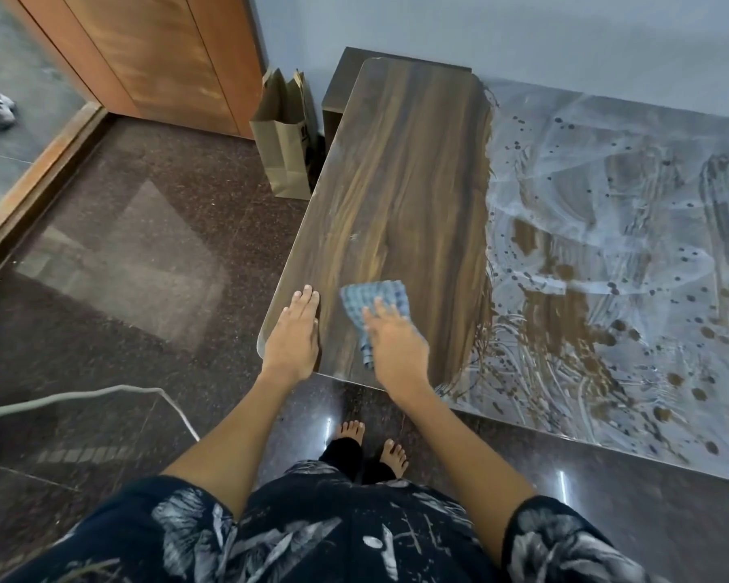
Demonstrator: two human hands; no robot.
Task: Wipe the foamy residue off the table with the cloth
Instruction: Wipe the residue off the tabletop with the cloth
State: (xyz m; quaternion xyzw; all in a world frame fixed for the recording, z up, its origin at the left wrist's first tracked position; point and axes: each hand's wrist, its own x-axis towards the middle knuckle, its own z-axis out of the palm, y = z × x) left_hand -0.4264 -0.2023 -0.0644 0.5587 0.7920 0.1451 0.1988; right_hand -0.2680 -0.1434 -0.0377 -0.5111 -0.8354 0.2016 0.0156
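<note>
the left hand [293, 336] lies flat and open on the near left corner of the counter [400, 162], holding nothing, likely to steady the body. just to its right, the right hand [394, 340] presses a blue checked cloth [369, 307] onto the wood with spread fingers, its grip flat, not curled, so the cloth can slide. the left part looks wiped to bare grain; the foam [607, 254], white, streaky and spotted, covers the right side.
</note>
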